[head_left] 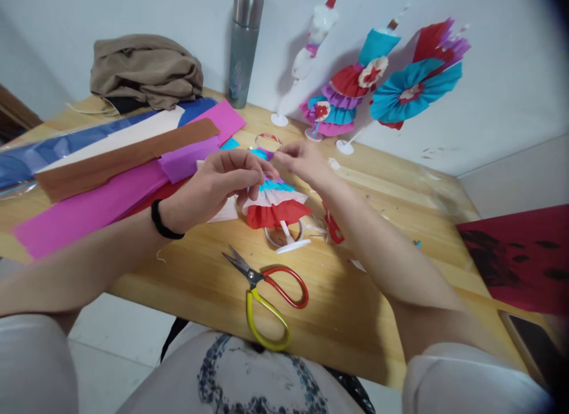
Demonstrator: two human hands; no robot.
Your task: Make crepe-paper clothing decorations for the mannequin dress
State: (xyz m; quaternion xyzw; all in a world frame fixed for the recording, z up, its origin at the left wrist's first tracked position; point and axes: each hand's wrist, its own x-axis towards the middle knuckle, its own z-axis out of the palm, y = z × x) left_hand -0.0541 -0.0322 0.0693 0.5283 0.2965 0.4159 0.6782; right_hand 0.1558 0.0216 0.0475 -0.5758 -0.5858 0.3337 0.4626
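A small mannequin in a tiered crepe paper dress lies on the table, its white round stand toward me. The skirt layers are red, white and blue, with purple and blue higher up. Over the upper skirt is my left hand, thumb and fingers pinched together; what they hold is too small to make out. My right hand pinches at the purple upper part of the dress, and its fingertips hide what is between them. Scissors with one red and one yellow handle lie partly opened in front of the dress.
Crepe paper strips are piled at left, near a brown cloth. A steel flask and several mannequins on stands, including one in a blue and red dress, line the wall. A tape roll, paper scraps and a phone also lie here.
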